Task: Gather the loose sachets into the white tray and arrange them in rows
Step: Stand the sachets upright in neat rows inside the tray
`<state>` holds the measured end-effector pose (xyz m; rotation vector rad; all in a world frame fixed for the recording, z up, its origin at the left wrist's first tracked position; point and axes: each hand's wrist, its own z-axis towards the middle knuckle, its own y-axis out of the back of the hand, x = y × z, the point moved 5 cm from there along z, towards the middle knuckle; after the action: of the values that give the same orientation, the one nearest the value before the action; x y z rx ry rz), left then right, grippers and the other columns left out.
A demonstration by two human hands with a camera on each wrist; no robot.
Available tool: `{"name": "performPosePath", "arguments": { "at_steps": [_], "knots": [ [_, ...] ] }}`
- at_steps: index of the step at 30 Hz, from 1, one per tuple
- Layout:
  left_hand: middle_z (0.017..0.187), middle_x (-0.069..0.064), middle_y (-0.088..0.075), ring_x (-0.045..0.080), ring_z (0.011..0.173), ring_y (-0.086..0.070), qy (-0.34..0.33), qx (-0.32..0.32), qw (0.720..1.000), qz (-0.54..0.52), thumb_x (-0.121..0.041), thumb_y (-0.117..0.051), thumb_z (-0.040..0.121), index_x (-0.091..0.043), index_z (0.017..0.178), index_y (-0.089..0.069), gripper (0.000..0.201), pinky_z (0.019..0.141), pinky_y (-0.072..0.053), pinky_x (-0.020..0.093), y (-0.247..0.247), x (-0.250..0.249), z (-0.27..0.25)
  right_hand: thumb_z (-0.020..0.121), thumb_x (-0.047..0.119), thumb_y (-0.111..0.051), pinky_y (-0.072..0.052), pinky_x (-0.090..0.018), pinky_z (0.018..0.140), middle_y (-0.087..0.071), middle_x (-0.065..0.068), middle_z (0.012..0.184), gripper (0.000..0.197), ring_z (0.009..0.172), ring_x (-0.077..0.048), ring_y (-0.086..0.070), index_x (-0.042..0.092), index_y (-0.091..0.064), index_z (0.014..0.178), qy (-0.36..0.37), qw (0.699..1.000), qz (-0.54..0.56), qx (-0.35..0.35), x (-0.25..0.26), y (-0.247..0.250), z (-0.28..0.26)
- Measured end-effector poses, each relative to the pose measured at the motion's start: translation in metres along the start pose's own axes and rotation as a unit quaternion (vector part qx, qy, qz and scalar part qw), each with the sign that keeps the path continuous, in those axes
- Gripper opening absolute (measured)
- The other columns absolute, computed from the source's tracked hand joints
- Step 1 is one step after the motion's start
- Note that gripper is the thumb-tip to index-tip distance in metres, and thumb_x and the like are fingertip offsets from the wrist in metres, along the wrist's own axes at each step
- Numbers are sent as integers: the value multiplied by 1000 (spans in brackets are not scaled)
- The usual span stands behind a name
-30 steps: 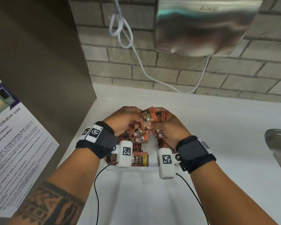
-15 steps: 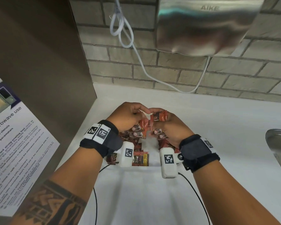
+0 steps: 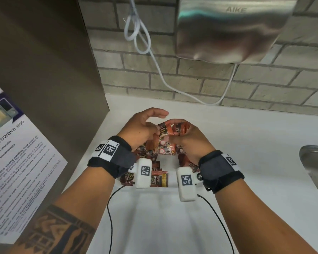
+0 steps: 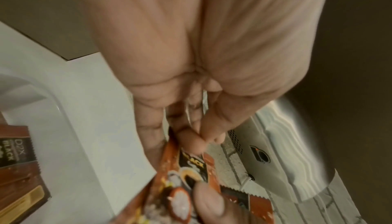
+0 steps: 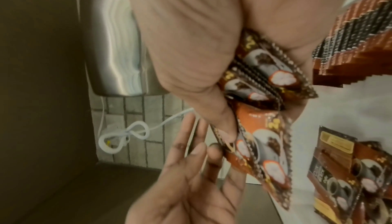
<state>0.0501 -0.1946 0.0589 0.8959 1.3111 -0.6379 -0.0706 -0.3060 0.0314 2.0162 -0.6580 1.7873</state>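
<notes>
Several sachets point(image 3: 166, 138) bunching in the right hand point(image 3: 190, 139), fingers and thumb curling round them, left hand point(image 3: 141, 128) touching the front one, fingers nearly straight, bundle hovering over the white tray point(image 3: 172, 178), other sachets point(image 3: 159, 179) lying inside it.

A white counter point(image 3: 246, 143) runs along the brick wall point(image 3: 209, 79). A white tray point(image 3: 172, 181) sits on it near the left corner, and a steel sink point(image 3: 314, 162) is set in at the right.

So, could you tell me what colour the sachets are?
Orange-brown sachets with black panels and a coffee-cup picture; right wrist view.
</notes>
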Motion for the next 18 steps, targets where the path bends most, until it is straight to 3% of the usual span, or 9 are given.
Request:
{"name": "performPosePath", "arguments": {
  "at_steps": [3,6,9,11,13,15,17,18],
  "knots": [
    [122,2,-58,27,100,-65,0,-37,998,55,-11,-73,89,-35,120,-67,40,83,-61,46,8,4,-3,79,-10,-73,-59,-40,77,-72,-20,110,48,97,-35,-71,1,-61,124,-5,996,93,7,2,3,-2],
    [110,10,-70,36,96,-72,52,-3,999,-3,-6,-76,88,-22,125,-63,43,80,-62,48,0,11,-7,83,-9,-69,-58,-42,75,-68,-27,115,44,97,-37,-68,-5,-58,126,-25,985,170,25,1,2,-3],
    [100,12,-73,25,85,-73,24,-7,999,-26,-3,-79,84,-22,129,-61,52,73,-61,38,-4,6,-10,85,8,-75,-54,-43,82,-65,-28,120,45,100,-39,-64,-5,-61,126,-68,982,163,68,-3,-5,-5],
    [104,8,-73,22,87,-73,10,-1,1000,-1,-7,-82,82,-27,130,-60,56,82,-61,41,-8,6,-10,83,17,-77,-53,-37,76,-67,-24,114,50,95,-34,-64,-7,-62,124,-92,980,154,83,-6,-8,-6],
    [114,1,-70,16,92,-73,3,0,997,74,-12,-80,85,-30,130,-60,53,88,-60,39,-12,4,-11,84,13,-75,-53,-39,81,-67,-26,119,44,98,-33,-66,-6,-63,122,-104,977,171,73,-8,-6,-6],
    [140,-3,-53,10,111,-63,-12,3,985,172,-19,-81,84,-31,135,-56,58,96,-56,32,-18,-1,-13,87,5,-69,-56,-40,79,-65,-29,122,31,97,-35,-67,-8,-67,115,-117,972,191,67,-8,-3,-7],
    [160,-4,-21,14,139,-34,-48,20,957,287,-34,-89,73,-34,148,-41,89,110,-39,26,-26,-8,-16,89,0,-62,-59,-35,68,-68,-27,115,26,86,-31,-71,-12,-65,113,-139,968,198,74,-6,-1,-10],
    [163,-8,-11,13,146,-20,-72,40,941,329,-41,-92,66,-38,153,-32,105,113,-29,27,-31,-11,-17,90,-2,-59,-59,-33,61,-69,-26,108,26,78,-28,-72,-13,-63,114,-149,966,199,78,-6,-3,-12]
  ]
}}
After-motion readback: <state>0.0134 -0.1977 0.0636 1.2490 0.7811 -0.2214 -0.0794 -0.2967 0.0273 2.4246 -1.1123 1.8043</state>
